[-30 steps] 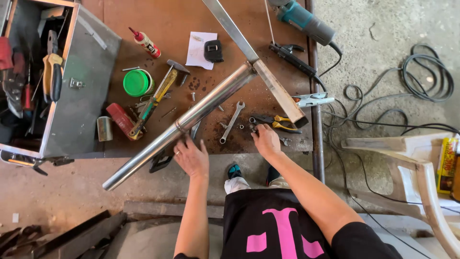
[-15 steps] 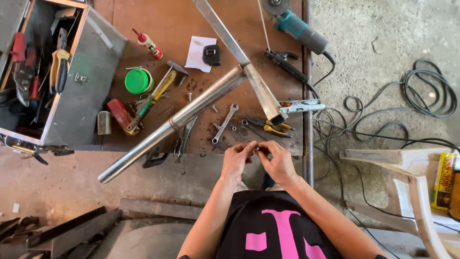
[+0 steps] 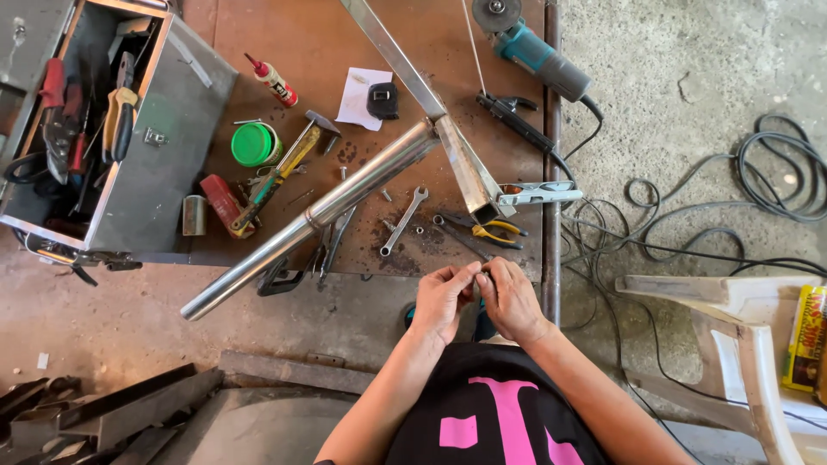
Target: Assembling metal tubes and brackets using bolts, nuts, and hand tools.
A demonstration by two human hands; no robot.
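Both hands are drawn in close to the body, just off the near edge of the rusty steel workbench (image 3: 258,34), fingertips meeting over something very small: the left hand (image 3: 444,297) and the right hand (image 3: 510,297) pinch together on a tiny dark piece I can't make out, likely held close so it can be worked with the fingers rather than left among the clutter. It sits between the two thumbs and forefingers, above the person's lap and clear of the bench. Just beyond the knuckles lie yellow-handled pliers (image 3: 482,229), a spanner (image 3: 403,221) and a few loose nuts (image 3: 419,230), all near enough to grab without leaning. A long shiny round tube (image 3: 319,215) runs slantwise across the bench and overhangs its near edge, meeting a flat bar (image 3: 392,53) and a square tube (image 3: 465,168) at one joint, as if laid up to be joined. An angle grinder (image 3: 534,47) lies at the far right, its cable trailing off onto the concrete floor. To the left, an open grey toolbox (image 3: 151,146) holds pliers and cutters, with a green tub (image 3: 256,144) and a yellow-handled hammer (image 3: 280,172) beside it.
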